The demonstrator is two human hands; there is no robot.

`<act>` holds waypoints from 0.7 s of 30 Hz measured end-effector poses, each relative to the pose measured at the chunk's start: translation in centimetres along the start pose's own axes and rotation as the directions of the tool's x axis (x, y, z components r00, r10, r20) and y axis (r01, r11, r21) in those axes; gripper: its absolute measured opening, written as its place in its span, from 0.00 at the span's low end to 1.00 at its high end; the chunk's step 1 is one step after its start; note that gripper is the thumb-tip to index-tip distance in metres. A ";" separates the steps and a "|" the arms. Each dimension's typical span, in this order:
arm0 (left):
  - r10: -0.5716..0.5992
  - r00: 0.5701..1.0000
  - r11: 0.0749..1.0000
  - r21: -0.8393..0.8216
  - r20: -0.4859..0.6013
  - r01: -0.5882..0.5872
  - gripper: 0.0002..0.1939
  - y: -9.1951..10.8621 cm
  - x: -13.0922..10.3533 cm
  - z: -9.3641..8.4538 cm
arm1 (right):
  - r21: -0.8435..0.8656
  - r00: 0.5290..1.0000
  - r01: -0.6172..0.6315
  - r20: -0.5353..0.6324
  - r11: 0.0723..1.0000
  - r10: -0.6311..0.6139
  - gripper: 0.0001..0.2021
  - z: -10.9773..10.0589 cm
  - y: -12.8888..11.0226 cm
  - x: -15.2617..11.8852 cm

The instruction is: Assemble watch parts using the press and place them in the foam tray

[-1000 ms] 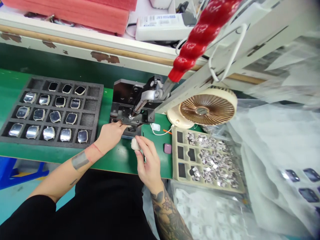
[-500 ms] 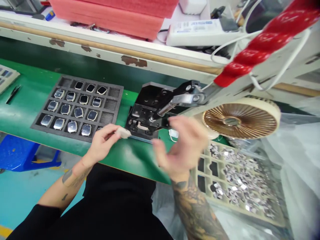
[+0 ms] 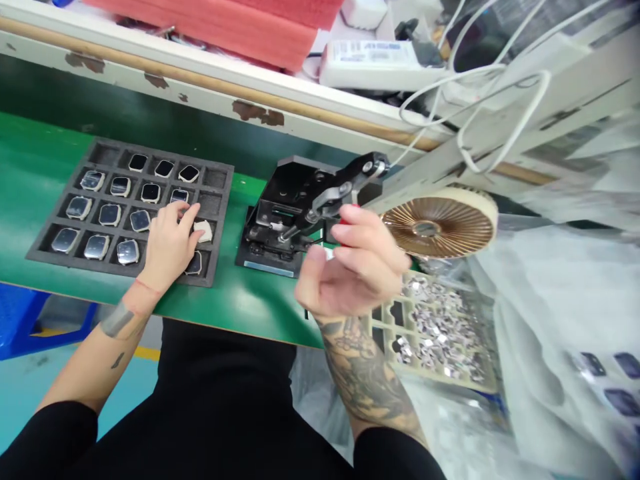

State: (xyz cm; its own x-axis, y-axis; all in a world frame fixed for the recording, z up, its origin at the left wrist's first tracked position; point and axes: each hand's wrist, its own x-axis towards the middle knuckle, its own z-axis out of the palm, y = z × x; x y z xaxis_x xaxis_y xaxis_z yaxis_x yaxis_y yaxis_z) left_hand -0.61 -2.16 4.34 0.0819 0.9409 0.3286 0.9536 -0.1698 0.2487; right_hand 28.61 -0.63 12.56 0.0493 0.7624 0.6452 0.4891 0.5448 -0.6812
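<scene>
My left hand (image 3: 170, 240) reaches over the dark grey foam tray (image 3: 220, 230), its thumb and finger at a pale cream watch case (image 3: 203, 231) in a right-side compartment. Watches with dark faces, such as this watch (image 3: 110, 214), fill most of the other compartments, and my hand covers some of them. My right hand (image 3: 357, 263) is curled beside the black hand press (image 3: 295, 207), thumb apart from the fingers. A small part of the press's red lever handle (image 3: 349, 212) shows at my fingers; the rest is hidden behind the hand.
A round fan (image 3: 425, 227) stands right of the press. Beyond my right hand lies a cream compartment tray (image 3: 450, 377) of small shiny pieces. White cables (image 3: 520, 80) hang at upper right. The shelf edge (image 3: 200, 83) runs along the back; a blue stool (image 3: 20, 327) is at left.
My left hand has carried the cream watch case from beside the press to the tray. The red lever handle has swung down from upper right, to my right hand. The view has shifted right.
</scene>
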 end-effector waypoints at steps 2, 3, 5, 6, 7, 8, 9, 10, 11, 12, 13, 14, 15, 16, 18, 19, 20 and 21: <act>-0.021 0.999 0.997 0.074 0.027 0.019 0.17 0.5 -0.6 -1.1 | -0.070 0.989 0.137 -0.048 0.988 -0.141 0.13 0.2 1.3 -1.6; -0.023 0.998 0.994 0.109 0.062 0.016 0.14 0.8 -1.1 -1.8 | -0.103 0.971 0.212 -0.089 0.972 -0.221 0.12 -0.1 1.6 -2.2; -0.027 0.988 0.981 0.194 0.153 -0.003 0.15 1.2 -2.3 -3.1 | -0.151 0.927 0.291 -0.201 0.945 -0.317 0.12 -1.2 2.0 -3.2; -0.036 0.980 0.971 0.238 0.197 -0.012 0.17 1.4 -2.9 -3.6 | -0.159 0.916 0.284 -0.247 0.946 -0.317 0.13 -2.0 2.0 -3.7; -0.048 0.970 0.961 0.275 0.238 -0.019 0.19 1.6 -3.4 -3.9 | -0.157 0.924 0.244 -0.263 0.957 -0.278 0.13 -2.9 2.1 -4.4; -0.061 0.961 0.952 0.306 0.271 -0.026 0.22 1.8 -3.8 -4.2 | -0.156 0.951 0.168 -0.235 0.973 -0.202 0.13 -3.7 2.3 -5.2; -0.068 0.952 0.943 0.331 0.300 -0.037 0.23 2.0 -4.1 -4.4 | -0.170 0.982 0.073 -0.159 0.983 -0.100 0.11 -4.4 2.6 -6.2; -0.067 0.944 0.935 0.349 0.322 -0.053 0.25 2.2 -4.2 -4.5 | -0.214 0.999 -0.012 -0.044 0.977 0.002 0.10 -4.9 3.1 -7.2; -0.058 0.939 0.928 0.365 0.339 -0.075 0.25 2.3 -4.2 -4.6 | -0.290 0.993 -0.062 0.080 0.955 0.089 0.10 -5.3 3.6 -8.3; -0.041 0.934 0.921 0.375 0.354 -0.102 0.25 2.5 -4.1 -4.6 | -0.386 0.967 -0.074 0.196 0.920 0.160 0.10 -5.5 4.2 -9.4; -0.019 0.930 0.916 0.380 0.367 -0.131 0.24 2.5 -3.9 -4.6 | -0.484 0.931 -0.059 0.289 0.873 0.223 0.12 -5.6 4.8 -10.4; 0.004 0.926 0.914 0.375 0.378 -0.157 0.23 2.5 -3.6 -4.6 | -0.565 0.892 -0.032 0.356 0.824 0.278 0.15 -5.6 5.5 -11.3; 0.022 0.922 0.917 0.360 0.386 -0.172 0.22 2.4 -3.4 -4.5 | -0.619 0.859 -0.013 0.395 0.786 0.325 0.18 -5.5 6.0 -12.1; 0.027 0.921 0.926 0.336 0.389 -0.169 0.21 2.3 -3.3 -4.4 | -0.637 0.838 -0.020 0.410 0.770 0.361 0.21 -5.5 6.5 -12.7; -0.005 0.920 0.963 0.250 0.392 -0.101 0.19 1.7 -3.4 -4.2 | -0.552 0.831 -0.136 0.388 0.822 0.398 0.22 -5.7 7.2 -13.6; -0.036 0.918 0.981 0.191 0.396 -0.044 0.18 1.4 -3.6 -4.1 | -0.480 0.837 -0.209 0.363 0.852 0.409 0.21 -6.0 7.4 -13.9; -0.073 0.915 0.991 0.129 0.398 0.023 0.17 1.3 -3.9 -4.0 | -0.389 0.842 -0.279 0.340 0.878 0.419 0.19 -6.4 7.5 -14.2; -0.117 0.915 0.993 0.070 0.386 0.098 0.17 1.2 -4.3 -3.9 | -0.277 0.845 -0.344 0.325 0.897 0.424 0.17 -6.9 7.6 -14.4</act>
State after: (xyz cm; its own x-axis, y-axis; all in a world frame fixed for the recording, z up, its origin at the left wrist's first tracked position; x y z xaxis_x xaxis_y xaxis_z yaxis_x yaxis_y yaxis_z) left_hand -0.92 -7.53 6.77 0.0747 0.9940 -0.0798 0.9749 -0.0559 0.2156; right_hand 37.58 -9.89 0.48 -0.0339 0.9890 0.1442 0.6630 0.1302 -0.7372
